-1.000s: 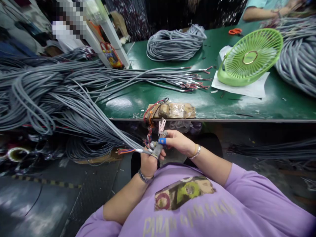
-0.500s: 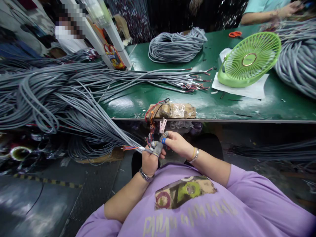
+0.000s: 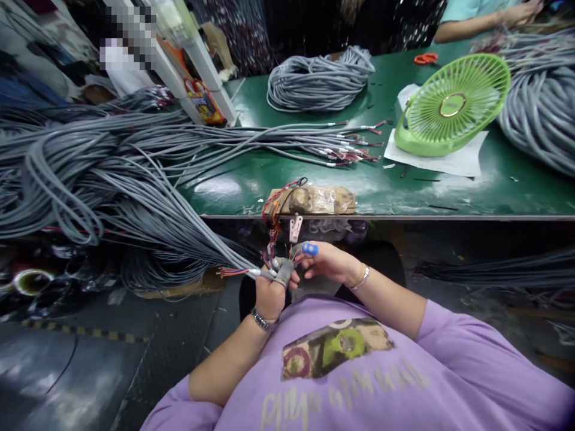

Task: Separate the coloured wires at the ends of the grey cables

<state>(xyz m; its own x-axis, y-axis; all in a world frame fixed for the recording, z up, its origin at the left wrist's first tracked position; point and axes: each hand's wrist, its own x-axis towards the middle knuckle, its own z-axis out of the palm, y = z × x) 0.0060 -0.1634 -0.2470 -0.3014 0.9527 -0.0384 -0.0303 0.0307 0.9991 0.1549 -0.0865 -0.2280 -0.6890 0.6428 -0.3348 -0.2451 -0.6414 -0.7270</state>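
Note:
My left hand [image 3: 271,294], with a grey covering on a finger and a watch at the wrist, is closed round the ends of grey cables [image 3: 215,244]. Thin coloured wires [image 3: 294,254] stick out beyond its fingers. At those wires, my right hand [image 3: 330,262] has its fingers bent and pinched on the wire ends; the exact grip is partly hidden. Blue tape wraps its thumb. Orange and blue wire ends [image 3: 232,272] stick out left of my left hand. Just above both hands hang a pink clip [image 3: 295,228] and a bunch of dark wires [image 3: 272,242].
A wooden block [image 3: 336,200] sits at the edge of the green table [image 3: 233,194]. Behind it lie more cables [image 3: 287,137] and a coil [image 3: 317,84]. A green fan [image 3: 453,105] stands on paper, near orange-handled scissors [image 3: 426,58]. Another person's arm [image 3: 476,27] is at far right.
My right hand has shifted slightly right and turned, so its blue-taped thumb now shows and coloured wires appear between the hands. My left hand stays nearly in place.

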